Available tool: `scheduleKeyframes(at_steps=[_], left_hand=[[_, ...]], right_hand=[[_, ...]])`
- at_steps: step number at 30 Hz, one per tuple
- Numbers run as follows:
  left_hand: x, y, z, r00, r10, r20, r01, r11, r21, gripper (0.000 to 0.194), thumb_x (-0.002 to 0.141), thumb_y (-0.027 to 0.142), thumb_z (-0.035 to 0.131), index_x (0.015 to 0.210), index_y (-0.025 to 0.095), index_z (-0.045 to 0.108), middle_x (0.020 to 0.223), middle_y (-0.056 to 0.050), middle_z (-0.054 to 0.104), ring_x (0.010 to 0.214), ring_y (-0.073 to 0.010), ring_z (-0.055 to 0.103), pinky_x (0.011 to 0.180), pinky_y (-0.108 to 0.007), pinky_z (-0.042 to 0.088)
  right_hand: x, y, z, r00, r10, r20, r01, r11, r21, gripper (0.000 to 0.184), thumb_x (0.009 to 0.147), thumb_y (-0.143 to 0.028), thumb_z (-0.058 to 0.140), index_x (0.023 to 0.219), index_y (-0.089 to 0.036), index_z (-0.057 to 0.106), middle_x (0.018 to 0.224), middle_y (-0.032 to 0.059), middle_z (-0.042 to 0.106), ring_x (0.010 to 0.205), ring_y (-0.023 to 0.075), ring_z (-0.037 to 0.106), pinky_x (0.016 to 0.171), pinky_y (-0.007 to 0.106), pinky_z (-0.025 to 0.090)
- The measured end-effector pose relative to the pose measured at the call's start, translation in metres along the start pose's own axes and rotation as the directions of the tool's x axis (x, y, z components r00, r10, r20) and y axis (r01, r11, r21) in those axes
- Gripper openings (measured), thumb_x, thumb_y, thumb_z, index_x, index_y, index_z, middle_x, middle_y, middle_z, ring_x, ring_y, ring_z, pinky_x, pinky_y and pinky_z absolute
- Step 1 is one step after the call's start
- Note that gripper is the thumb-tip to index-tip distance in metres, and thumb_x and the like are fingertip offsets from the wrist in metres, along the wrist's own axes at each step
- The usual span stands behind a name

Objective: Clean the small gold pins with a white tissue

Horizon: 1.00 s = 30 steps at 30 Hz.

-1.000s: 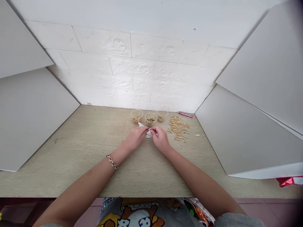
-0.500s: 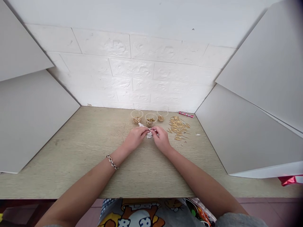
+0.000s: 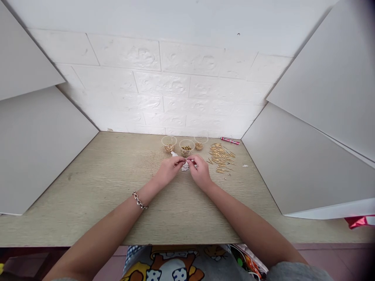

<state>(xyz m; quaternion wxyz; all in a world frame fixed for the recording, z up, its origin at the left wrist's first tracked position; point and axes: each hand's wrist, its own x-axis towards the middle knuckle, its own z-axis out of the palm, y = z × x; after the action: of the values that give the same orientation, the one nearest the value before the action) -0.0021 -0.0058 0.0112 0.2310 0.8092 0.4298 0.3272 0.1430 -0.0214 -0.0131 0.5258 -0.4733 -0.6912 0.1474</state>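
- Near the middle of the worktop (image 3: 88, 183), just in front of the cups, the left hand (image 3: 168, 170) and the right hand (image 3: 200, 171) came together, with their fingertips almost meeting.
- Between them, a crumpled white tissue (image 3: 185, 167) sat just above the worktop, with one corner poking out beyond the left hand toward the back edge.
- Both hands were closed into a pinch on the tissue. Whether anything small was folded inside it was too hidden to tell.
- A silver chain bracelet (image 3: 140, 200) circled the left wrist.
- Along the back edge stood three clear plastic cups in a row, just ahead of the hands. The left cup (image 3: 169, 143) and the middle cup (image 3: 186, 147) held short gold rods, and the right cup (image 3: 200, 139) held a smaller heap of them.
- Right of the cups, a loose pile of gold rods (image 3: 220, 158) lay flat on the worktop, scattered in mixed directions and near the right hand without touching it.
- Behind that pile, a slim red-and-white tube (image 3: 230, 141) lay by the back edge.
- Further toward the right edge lay a small white scrap (image 3: 245, 165).
- A white brick-pattern wall panel (image 3: 161, 89) rose behind the worktop, and plain white side panels (image 3: 322, 164) flanked it.
- Below the front edge showed the person's cartoon-print clothing (image 3: 166, 265).
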Motion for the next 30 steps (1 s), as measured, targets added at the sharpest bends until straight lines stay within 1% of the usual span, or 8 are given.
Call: scheduleKeyframes(at_steps=[5,10,17,20,26,30], left_hand=[[0.0005,-0.0019,0.0004,0.999,-0.009,-0.032,0.009,1.000,0.004,0.020,0.079,0.023,0.047,0.088,0.018,0.064,0.087,-0.002,0.066,0.077,-0.0133,0.058,0.073,-0.024,0.044],[0.0000,-0.0017,0.0007,1.000,-0.003,-0.021,0.004,1.000,0.010,0.021,0.080,0.025,0.046,0.088,0.018,0.064,0.085,-0.002,0.066,0.075,-0.0130,0.058,0.072,-0.024,0.044],[0.0007,-0.0015,0.0001,0.999,-0.030,-0.025,0.030,0.999,0.023,0.021,0.081,0.024,0.045,0.089,0.018,0.063,0.087,-0.001,0.065,0.077,-0.0133,0.057,0.073,-0.025,0.043],[0.0007,-0.0034,0.0012,0.999,-0.012,-0.036,0.013,0.999,0.029,0.020,0.081,0.024,0.044,0.088,0.018,0.062,0.085,-0.001,0.064,0.077,-0.0132,0.057,0.073,-0.025,0.043],[-0.0014,-0.0062,0.0037,0.995,0.081,-0.060,-0.075,0.993,0.092,0.018,0.084,0.022,0.040,0.086,0.017,0.057,0.082,-0.002,0.061,0.077,-0.0134,0.054,0.072,-0.026,0.042],[-0.0025,-0.0034,0.0026,0.995,0.075,-0.069,-0.065,0.989,0.131,0.017,0.084,0.023,0.039,0.083,0.017,0.055,0.081,-0.003,0.060,0.078,-0.0147,0.054,0.072,-0.027,0.042]], right_hand=[[-0.0001,-0.0011,0.0001,1.000,-0.002,-0.005,0.002,1.000,0.017,0.012,0.080,-0.023,0.046,0.081,-0.019,0.057,0.079,0.0026,0.059,0.074,0.0143,0.054,0.066,0.026,0.044],[0.0001,0.0005,0.0008,1.000,-0.008,0.008,0.007,1.000,0.013,0.013,0.080,-0.023,0.045,0.081,-0.020,0.057,0.080,0.0026,0.059,0.075,0.0143,0.054,0.067,0.026,0.043],[0.0004,0.0041,0.0016,0.999,-0.009,0.045,0.009,1.000,-0.013,0.013,0.081,-0.023,0.043,0.080,-0.019,0.056,0.079,0.0026,0.058,0.073,0.0142,0.052,0.066,0.026,0.042],[0.0003,0.0046,0.0021,0.999,-0.014,0.050,0.015,1.000,-0.014,0.013,0.081,-0.022,0.042,0.080,-0.019,0.055,0.078,0.0024,0.058,0.074,0.0143,0.052,0.067,0.026,0.041],[0.0003,0.0022,0.0022,0.999,-0.001,0.048,0.002,1.000,-0.004,0.013,0.081,-0.023,0.043,0.079,-0.019,0.056,0.077,0.0021,0.058,0.072,0.0140,0.052,0.066,0.026,0.041],[0.0006,-0.0004,0.0003,1.000,0.023,0.008,-0.024,0.999,0.021,0.013,0.079,-0.025,0.047,0.079,-0.019,0.058,0.078,0.0021,0.060,0.071,0.0138,0.053,0.065,0.026,0.042]])
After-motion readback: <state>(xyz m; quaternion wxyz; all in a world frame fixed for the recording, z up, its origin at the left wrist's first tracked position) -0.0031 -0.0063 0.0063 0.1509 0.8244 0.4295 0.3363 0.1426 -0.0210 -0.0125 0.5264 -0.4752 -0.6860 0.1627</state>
